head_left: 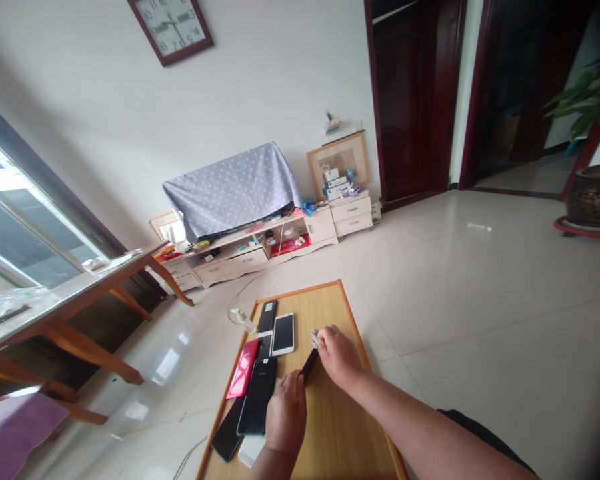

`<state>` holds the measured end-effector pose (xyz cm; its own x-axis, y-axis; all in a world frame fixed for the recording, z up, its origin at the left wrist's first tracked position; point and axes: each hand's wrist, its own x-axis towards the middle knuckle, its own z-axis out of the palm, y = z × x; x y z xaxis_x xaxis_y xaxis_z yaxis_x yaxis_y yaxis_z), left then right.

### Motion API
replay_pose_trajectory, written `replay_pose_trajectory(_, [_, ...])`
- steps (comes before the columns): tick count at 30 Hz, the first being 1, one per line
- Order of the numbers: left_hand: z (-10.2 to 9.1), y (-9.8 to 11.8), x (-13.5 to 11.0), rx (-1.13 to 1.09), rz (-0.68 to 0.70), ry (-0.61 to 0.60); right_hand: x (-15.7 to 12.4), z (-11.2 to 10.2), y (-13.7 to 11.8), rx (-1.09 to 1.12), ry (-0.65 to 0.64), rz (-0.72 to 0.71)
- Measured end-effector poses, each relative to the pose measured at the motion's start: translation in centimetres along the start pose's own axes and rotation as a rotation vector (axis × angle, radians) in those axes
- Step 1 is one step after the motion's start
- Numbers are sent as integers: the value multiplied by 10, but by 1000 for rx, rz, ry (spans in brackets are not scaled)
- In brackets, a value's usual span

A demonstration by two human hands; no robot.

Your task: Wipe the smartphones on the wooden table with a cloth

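Note:
A wooden tray-like board with an orange edge (pixel 340 427) lies on the tiled floor below my hands. My left hand (pixel 286 413) is shut on a slim dark object (pixel 309 363), possibly a phone seen edge-on. My right hand (pixel 337 357) pinches a small white item (pixel 314 338) just above that object's tip. Beside my left hand lie a black phone (pixel 257 397), a pink-red phone (pixel 243 369), and a dark phone (pixel 227 427). Farther up are a white phone (pixel 283 335) and another black phone (pixel 267 316).
A small bottle (pixel 243 320) and a thin white cable (pixel 240 297) lie at the board's far edge. A wooden table (pixel 70 313) stands to the left. A low white cabinet (pixel 240 257) with a cloth-draped screen (pixel 233 190) stands ahead, and a large plant pot (pixel 595 197) stands right.

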<state>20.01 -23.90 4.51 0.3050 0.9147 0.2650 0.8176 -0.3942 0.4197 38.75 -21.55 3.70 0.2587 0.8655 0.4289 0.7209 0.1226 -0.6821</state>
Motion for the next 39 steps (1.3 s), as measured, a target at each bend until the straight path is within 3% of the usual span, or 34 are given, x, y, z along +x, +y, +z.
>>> replay_pose_trajectory(5, [-2, 1, 4, 6, 26, -39, -28, 14, -26, 132, -147, -137])
replay_pose_trajectory(12, [0, 1, 1, -32, 15, 0, 12, -3, 5, 6, -29, 58])
replay_pose_trajectory(19, [-1, 3, 3, -29, 14, -40, -25, 11, -25, 124, -165, -113])
replay_pose_trajectory(27, [1, 1, -1, -26, 14, 3, 13, -9, 7, 0, -29, 65])
replay_pose_trajectory(34, [0, 1, 2, -34, 31, -32, -31, 10, -28, 144, -177, -123])
replay_pose_trajectory(39, [0, 0, 1, -39, 32, -4, -8, 1, -10, 66, -92, -12])
